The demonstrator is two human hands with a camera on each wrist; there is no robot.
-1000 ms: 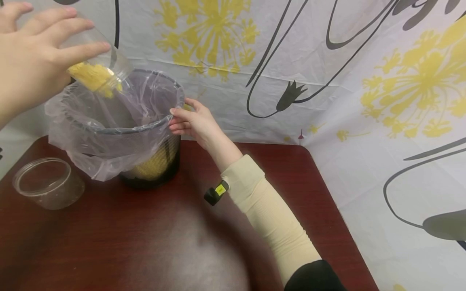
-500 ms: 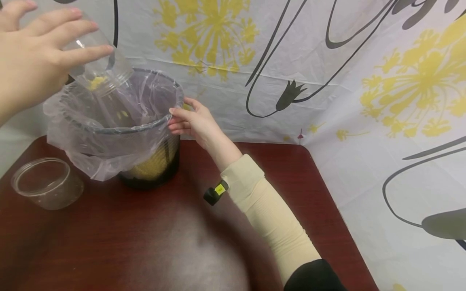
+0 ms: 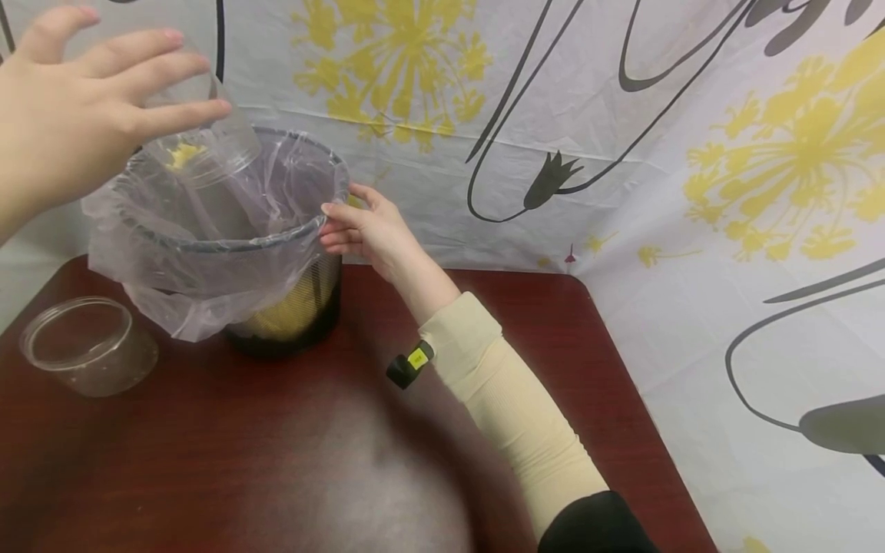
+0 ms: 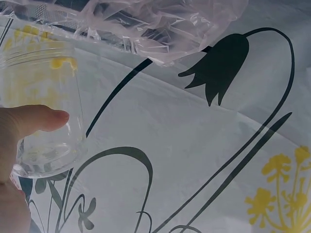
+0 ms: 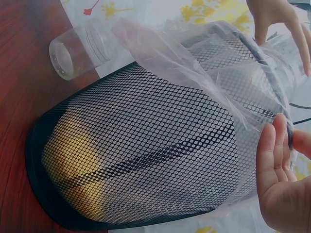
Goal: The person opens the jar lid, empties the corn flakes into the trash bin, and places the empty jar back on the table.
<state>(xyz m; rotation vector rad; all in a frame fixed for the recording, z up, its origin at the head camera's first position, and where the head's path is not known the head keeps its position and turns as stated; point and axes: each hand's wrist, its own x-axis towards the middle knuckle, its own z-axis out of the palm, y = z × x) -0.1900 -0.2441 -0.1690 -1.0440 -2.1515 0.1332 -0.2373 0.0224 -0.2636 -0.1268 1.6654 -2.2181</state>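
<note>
My left hand point(image 3: 76, 115) grips a clear plastic jar point(image 3: 235, 142), tipped mouth-down over a wastebasket. A small clump of yellow bits point(image 3: 183, 155) clings inside near the jar's mouth. In the left wrist view, the thumb point(image 4: 41, 119) lies along the jar's side. The black mesh wastebasket point(image 5: 160, 145) stands upright on the table, a translucent bag point(image 3: 193, 288) folded over its rim. Yellow stuff point(image 5: 73, 160) shows through the mesh at its bottom. My right hand point(image 3: 373, 230) pinches the rim and bag at the basket's right side, thumb on top, fingers outside.
A second clear jar point(image 3: 104, 369), with a few specks inside, stands lidless on the table to the left of the basket. The dark red table point(image 3: 276, 461) ends at a floral-printed sheet point(image 3: 415, 177) behind and to the right.
Most of the yellow bits have dropped out of the tilted jar into the basket, leaving a small clump. The left hand and jar have shifted slightly right. The right hand stays put.
</note>
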